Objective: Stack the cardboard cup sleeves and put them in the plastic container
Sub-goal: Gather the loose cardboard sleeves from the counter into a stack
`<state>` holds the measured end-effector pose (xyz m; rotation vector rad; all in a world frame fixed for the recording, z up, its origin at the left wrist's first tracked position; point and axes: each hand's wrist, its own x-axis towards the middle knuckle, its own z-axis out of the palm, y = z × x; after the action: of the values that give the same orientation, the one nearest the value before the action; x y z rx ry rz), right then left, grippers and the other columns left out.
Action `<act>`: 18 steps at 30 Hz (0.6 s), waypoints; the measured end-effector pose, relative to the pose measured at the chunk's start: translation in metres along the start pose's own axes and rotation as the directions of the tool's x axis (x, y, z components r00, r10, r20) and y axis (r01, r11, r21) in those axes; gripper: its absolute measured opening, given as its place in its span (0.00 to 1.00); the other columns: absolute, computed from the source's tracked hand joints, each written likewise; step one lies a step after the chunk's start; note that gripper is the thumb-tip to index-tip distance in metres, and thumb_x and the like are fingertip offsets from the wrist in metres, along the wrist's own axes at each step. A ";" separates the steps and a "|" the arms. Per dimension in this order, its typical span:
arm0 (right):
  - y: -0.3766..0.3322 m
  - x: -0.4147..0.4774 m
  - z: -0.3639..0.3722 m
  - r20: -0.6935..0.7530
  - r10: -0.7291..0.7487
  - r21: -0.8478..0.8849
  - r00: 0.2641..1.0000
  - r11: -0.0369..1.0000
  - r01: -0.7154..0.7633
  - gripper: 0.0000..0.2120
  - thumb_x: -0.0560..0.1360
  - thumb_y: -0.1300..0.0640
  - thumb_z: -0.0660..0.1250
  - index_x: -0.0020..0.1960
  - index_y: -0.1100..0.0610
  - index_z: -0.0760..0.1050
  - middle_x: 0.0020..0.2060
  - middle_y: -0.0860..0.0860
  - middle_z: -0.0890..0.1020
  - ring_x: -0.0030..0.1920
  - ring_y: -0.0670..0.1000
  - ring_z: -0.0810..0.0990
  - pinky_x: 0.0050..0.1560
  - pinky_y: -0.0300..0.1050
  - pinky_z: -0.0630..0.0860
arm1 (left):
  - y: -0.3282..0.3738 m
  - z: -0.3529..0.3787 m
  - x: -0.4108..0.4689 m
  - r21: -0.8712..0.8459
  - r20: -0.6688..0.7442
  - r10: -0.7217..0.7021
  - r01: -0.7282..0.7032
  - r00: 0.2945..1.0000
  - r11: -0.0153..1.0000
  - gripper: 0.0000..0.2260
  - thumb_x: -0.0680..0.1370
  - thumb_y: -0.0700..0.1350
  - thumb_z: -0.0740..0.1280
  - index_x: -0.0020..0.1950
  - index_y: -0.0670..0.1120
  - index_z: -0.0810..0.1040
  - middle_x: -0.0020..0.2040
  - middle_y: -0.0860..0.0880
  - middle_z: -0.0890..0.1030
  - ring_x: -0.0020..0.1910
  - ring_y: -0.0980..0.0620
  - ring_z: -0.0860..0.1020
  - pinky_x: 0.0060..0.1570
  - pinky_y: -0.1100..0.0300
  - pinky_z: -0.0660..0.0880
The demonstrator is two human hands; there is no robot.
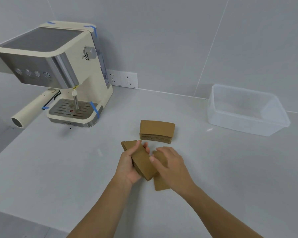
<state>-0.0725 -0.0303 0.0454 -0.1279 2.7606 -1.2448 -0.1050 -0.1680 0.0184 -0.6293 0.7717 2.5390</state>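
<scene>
Sleeves (141,160) gripped in left hand (127,167).

The cup sleeves (157,130) are plain kraft brown. The plastic container (244,125) is clear with a frosted tint, the counter (58,160) pale grey, and the espresso machine (58,73) cream and silver with blue tape strips (94,109).

Brown sleeves (141,160) — some stacked (156,132), some held — clear container (246,111) empty, apart.

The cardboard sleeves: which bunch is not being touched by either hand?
The neat stack lying on the counter beyond the hands. The left hand grips another bundle, and the right hand rests on a loose sleeve.
</scene>
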 end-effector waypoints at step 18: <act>0.030 -0.012 0.033 -0.042 0.255 -0.422 0.966 0.872 -0.249 0.54 0.55 0.25 0.39 0.75 0.52 0.38 0.76 0.58 0.48 0.76 0.56 0.44 0.73 0.53 0.47 | 0.016 -0.016 0.005 -0.065 -0.146 0.070 -0.080 0.987 0.995 0.21 0.64 0.44 0.73 0.55 0.46 0.74 0.47 0.45 0.82 0.44 0.50 0.80 0.50 0.48 0.76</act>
<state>-0.0575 -0.0334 0.0017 0.1844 2.8714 -0.5656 -0.1126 -0.1889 0.0103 -0.8281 0.7700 2.6221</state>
